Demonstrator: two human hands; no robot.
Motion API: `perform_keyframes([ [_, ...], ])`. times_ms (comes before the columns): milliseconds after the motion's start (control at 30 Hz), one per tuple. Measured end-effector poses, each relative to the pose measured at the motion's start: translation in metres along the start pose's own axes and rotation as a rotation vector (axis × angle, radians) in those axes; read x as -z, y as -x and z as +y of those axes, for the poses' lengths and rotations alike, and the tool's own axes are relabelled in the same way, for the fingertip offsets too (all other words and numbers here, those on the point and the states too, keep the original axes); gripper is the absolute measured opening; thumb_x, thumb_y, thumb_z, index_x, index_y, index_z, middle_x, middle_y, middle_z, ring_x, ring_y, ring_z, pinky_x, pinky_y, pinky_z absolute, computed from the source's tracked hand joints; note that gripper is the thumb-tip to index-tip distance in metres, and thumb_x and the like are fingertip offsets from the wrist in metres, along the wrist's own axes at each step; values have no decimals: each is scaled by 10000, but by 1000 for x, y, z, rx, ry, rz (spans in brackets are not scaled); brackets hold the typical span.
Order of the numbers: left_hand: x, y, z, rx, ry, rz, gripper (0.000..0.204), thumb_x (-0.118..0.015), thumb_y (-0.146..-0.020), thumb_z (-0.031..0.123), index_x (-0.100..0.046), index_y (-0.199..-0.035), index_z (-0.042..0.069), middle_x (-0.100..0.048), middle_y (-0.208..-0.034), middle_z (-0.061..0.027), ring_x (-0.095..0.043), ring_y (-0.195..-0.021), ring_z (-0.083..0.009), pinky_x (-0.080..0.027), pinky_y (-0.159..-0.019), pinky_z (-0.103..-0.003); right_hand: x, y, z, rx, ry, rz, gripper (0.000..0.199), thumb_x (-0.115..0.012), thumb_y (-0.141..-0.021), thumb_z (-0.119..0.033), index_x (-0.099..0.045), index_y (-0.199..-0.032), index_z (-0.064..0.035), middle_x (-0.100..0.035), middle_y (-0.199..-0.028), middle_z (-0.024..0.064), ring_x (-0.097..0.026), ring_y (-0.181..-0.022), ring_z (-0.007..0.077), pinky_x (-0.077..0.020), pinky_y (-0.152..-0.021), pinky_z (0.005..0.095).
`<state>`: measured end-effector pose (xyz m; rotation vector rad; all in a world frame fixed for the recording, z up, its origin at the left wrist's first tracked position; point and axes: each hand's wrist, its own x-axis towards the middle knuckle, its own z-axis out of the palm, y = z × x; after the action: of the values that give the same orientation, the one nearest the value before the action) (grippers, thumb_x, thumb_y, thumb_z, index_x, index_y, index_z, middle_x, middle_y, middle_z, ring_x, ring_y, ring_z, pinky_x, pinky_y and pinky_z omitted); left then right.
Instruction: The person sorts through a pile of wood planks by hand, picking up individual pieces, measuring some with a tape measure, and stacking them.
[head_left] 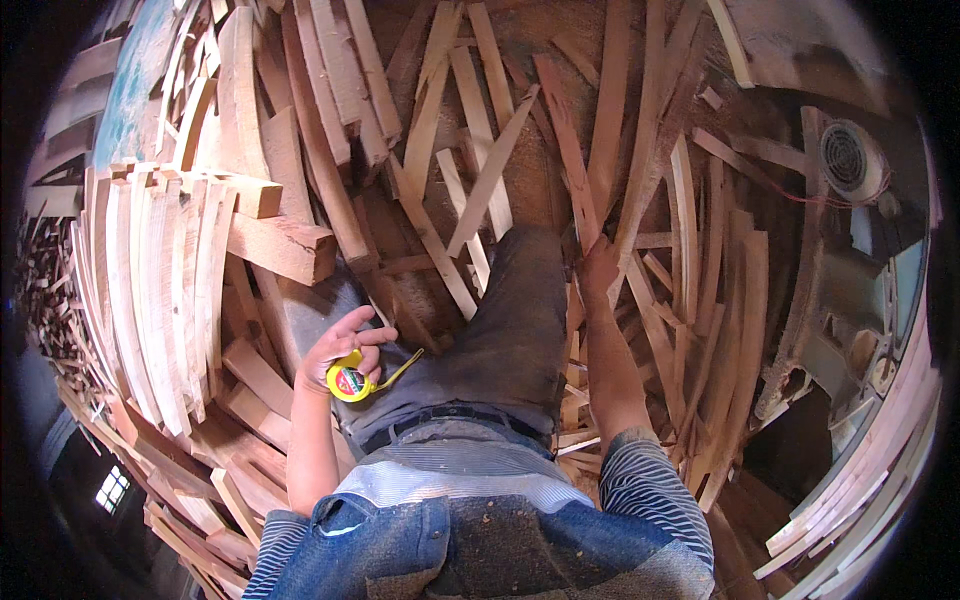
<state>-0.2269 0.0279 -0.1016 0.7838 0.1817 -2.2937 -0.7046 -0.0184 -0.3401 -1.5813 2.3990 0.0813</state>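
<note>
A yellow tape measure (349, 383) sits in the palm of my left hand (338, 347), by my left thigh. Some fingers of that hand stretch out, and a yellow wrist strap hangs from the case toward my lap. My right hand (599, 268), beyond my right knee, is closed around the near end of a long reddish wooden board (568, 140). The board points away from me, its far end resting among other lumber. My right fingers are partly hidden from this angle.
Loose wooden strips (490, 165) lie crossed on the dusty floor ahead. To the left stands a stack of pale strips (150, 290) beside a thick beam (280, 245). More boards (735, 350) lean at the right, near a machine with a round grille (843, 150).
</note>
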Motion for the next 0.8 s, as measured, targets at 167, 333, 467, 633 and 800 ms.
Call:
perform_keyframes([
  [167,5,1,1,-4,-2,-55,581,-617,-935,105,-452,-1492,127,-524,-1411,-308,-622,-776,-244,-554,-734,-444,11,-10,-20,-16,-65,21,404,-778,-806,-256,-614,-1105,-40,-688,-958,184,-677,-913,389,-558,-786,489],
  [333,8,6,-1,-8,48,-67,583,-644,-931,112,-463,-1486,130,-519,-1419,-309,-624,-777,-241,-548,-752,-439,64,-52,-75,-31,-515,-56,322,-709,-815,-250,-644,-979,20,-698,-884,235,-680,-813,444,-534,-721,530],
  [467,0,-4,11,23,57,-150,580,-646,-934,110,-465,-1485,133,-519,-1423,-305,-631,-782,-238,-547,-757,-441,10,-119,-125,-239,-743,-290,372,-660,-849,-278,-659,-1039,42,-703,-913,241,-693,-834,426,-538,-739,538],
  [633,15,3,2,-27,30,-140,628,-642,-948,154,-403,-1528,124,-495,-1421,-344,-608,-765,-243,-543,-743,-451,29,-64,-209,-160,-280,-52,471,-693,-833,-370,-677,-1092,23,-682,-945,227,-661,-825,429,-562,-825,517],
  [800,16,5,2,-3,91,-181,640,-666,-924,121,-425,-1517,142,-507,-1437,-299,-628,-809,-234,-542,-777,-433,25,-63,-182,-108,-125,219,496,-788,-741,-299,-631,-1096,9,-612,-1146,234,-592,-1076,430,-516,-910,532],
])
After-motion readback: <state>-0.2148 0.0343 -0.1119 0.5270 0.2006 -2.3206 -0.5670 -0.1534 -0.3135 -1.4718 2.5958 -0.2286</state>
